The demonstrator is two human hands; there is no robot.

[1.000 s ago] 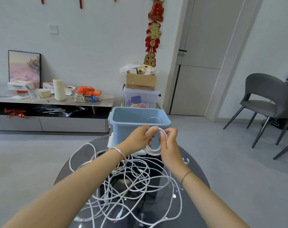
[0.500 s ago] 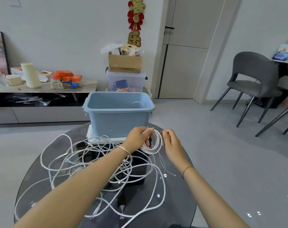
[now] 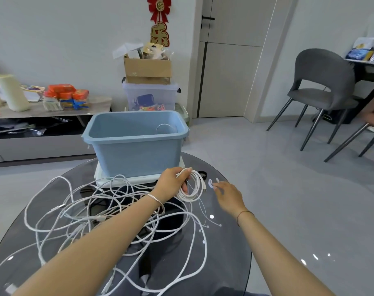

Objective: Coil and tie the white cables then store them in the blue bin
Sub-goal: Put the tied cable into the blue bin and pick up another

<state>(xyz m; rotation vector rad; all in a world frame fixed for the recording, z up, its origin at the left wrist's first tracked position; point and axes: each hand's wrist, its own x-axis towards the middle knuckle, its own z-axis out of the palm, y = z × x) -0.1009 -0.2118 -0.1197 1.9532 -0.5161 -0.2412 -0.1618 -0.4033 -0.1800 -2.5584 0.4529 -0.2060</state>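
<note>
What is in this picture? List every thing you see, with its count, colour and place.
table: one, dark glass, round, nearest the camera
bin: one, blue, at the table's far side
coiled cable: one, white, held before the bin
loose cables: several, white, tangled on the table
clear box: one, see-through, behind the bin
cardboard box: one, brown, atop the clear box
chair: one in full, grey, at right
ornament: one, red and gold, on the wall
left hand: one, grips the coiled cable
right hand: one, fingers loose, right of the coiled cable

Left grip (image 3: 171, 184) holds coiled cable (image 3: 193, 192) before blue bin (image 3: 134, 152).
Right grip (image 3: 227, 194) beside it, fingers loose; loose cables (image 3: 100, 217) tangled on surface (image 3: 226, 253).
</note>
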